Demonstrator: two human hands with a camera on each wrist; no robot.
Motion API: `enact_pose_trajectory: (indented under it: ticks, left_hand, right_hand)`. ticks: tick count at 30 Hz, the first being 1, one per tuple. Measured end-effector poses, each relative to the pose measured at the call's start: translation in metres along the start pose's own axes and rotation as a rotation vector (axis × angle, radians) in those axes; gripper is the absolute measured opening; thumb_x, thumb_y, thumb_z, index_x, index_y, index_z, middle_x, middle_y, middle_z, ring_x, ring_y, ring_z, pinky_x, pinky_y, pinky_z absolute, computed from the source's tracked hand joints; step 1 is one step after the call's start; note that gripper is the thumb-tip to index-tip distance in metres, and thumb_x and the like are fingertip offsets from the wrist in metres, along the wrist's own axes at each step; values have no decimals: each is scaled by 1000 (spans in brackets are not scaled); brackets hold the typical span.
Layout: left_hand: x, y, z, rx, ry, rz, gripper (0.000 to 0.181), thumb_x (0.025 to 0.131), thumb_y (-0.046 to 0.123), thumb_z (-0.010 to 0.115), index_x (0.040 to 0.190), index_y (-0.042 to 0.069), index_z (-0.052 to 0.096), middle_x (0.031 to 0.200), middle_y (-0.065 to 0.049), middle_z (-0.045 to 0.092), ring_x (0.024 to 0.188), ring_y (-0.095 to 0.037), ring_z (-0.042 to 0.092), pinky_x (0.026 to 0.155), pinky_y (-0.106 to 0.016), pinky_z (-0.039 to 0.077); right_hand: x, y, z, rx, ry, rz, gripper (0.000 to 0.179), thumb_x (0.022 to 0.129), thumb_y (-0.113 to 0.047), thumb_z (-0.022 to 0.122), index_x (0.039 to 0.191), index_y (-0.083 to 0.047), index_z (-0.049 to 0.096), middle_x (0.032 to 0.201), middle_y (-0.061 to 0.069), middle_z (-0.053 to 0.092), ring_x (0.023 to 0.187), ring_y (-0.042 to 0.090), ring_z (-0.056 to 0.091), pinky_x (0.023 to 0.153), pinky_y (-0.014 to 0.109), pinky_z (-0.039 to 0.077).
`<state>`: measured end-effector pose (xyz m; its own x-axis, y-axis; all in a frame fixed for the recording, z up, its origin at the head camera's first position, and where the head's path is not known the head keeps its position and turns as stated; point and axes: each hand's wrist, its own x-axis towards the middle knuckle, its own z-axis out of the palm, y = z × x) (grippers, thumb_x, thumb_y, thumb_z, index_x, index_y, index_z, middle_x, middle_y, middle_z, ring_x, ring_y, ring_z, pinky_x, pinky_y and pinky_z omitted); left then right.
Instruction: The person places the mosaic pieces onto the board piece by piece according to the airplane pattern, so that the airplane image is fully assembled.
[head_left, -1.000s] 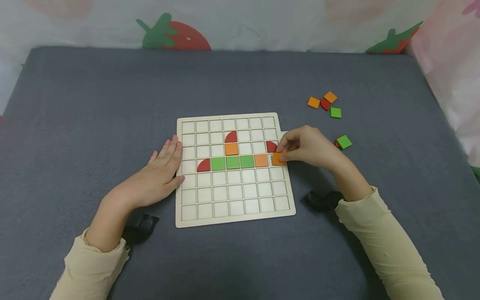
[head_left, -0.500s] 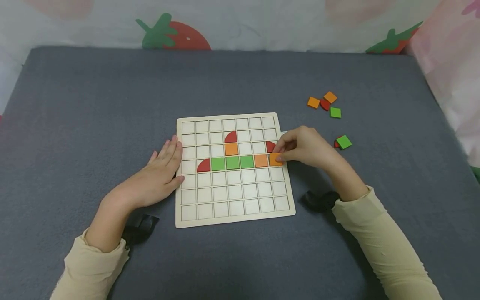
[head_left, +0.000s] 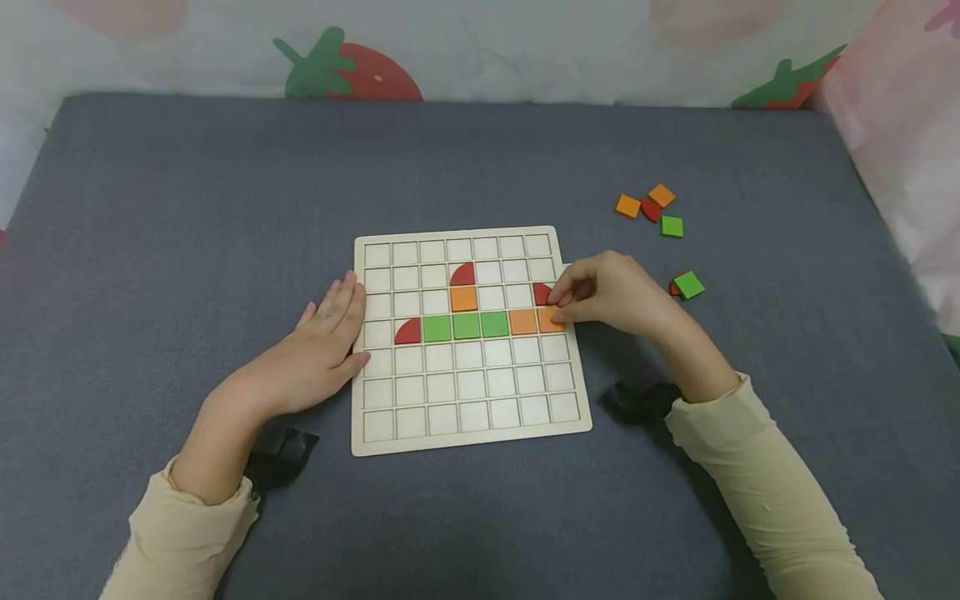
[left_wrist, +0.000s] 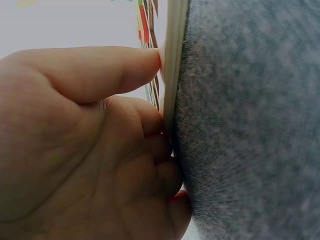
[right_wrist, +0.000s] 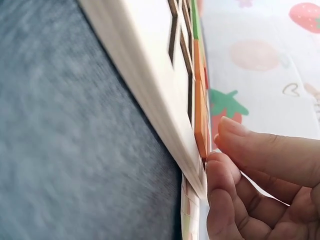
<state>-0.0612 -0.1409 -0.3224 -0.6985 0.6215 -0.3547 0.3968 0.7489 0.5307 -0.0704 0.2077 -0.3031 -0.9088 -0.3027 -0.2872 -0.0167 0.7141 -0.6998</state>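
Note:
A pale wooden grid board (head_left: 468,444) lies on the grey cloth, with red, green and orange tiles in its cells. My left hand (head_left: 318,346) rests against the board's left edge, fingers extended and thumb tip at the rim. In the left wrist view, the left thumb (left_wrist: 110,70) touches the board's side. My right hand (head_left: 615,292) is at the right edge, thumb and curled fingers at an orange square tile (head_left: 547,319) in the row's last cell. The right wrist view has this orange tile lying in the grid, fingertips (right_wrist: 225,167) right at its end.
Beyond the board at right lie loose orange tiles (head_left: 627,206), a red quarter-round tile (head_left: 650,210) and a green tile (head_left: 672,226). Nearer the right forearm, another green tile (head_left: 689,285) overlaps a red one. A strawberry-print curtain (head_left: 525,50) hangs behind the table.
The orange tile has shifted left with my right hand and now sits in the last cell of the row, beside another orange tile. My left hand has stayed in place.

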Motion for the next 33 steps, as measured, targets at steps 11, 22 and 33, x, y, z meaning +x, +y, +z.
enact_pose_trajectory:
  ticks: [11,22,33]
  left_hand:
    - [-1,0,-2,-7,-16,-17,72,101,22,42,147,-6,-5,153,-20,-17,141,-34,-14,110,-56,1]
    - [-6,-5,-2,-20,-28,-26,73,101,22,43,147,-6,-7,153,-20,-19,140,-34,-16,110,-56,0]
    - [-9,-7,-2,-36,-15,-21,73,100,20,44,146,-8,-5,153,-23,-17,140,-36,-15,110,-56,0]
  right_hand:
    - [-5,15,-34,24,114,81,14,83,-7,72,94,1,71,87,9,69,76,20,61,66,29,49]
    - [7,49,-85,14,244,228,24,87,-12,69,103,4,67,91,3,67,99,22,54,88,41,42]
    - [22,62,-100,-5,256,296,27,87,-15,69,105,5,66,77,-8,66,79,12,56,75,30,43]
